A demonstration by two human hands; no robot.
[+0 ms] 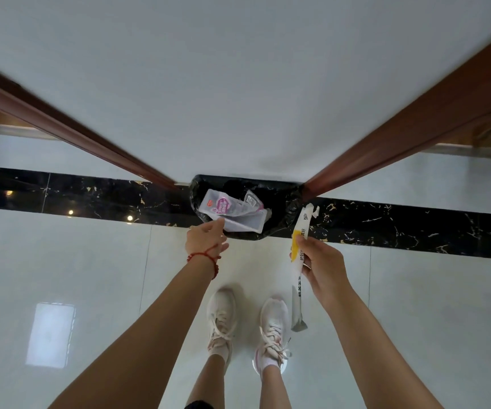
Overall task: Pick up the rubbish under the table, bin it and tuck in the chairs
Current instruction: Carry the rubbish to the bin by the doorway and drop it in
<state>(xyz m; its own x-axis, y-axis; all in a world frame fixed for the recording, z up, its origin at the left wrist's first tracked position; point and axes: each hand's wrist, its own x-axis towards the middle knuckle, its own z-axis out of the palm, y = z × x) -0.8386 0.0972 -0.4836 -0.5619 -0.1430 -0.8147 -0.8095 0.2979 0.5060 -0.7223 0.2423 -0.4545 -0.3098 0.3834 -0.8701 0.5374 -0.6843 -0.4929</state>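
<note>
A bin lined with a black bag [285,219] stands against the white wall between two brown door frames. A clear plastic wrapper with a pink label [232,209] hangs over the bin's open mouth, and my left hand [207,239] pinches its near edge at the bin's front rim. My right hand [318,265] grips a long white and yellow wrapper [299,252] by its middle, just right of the bin. That wrapper's top end reaches the bin's right rim and its grey tail hangs down toward the floor.
Brown door frames [70,125] [409,125] slant in from both sides of the white wall. A black marble strip [415,228] runs across the pale tiled floor. My feet in pale trainers [222,320] stand just before the bin.
</note>
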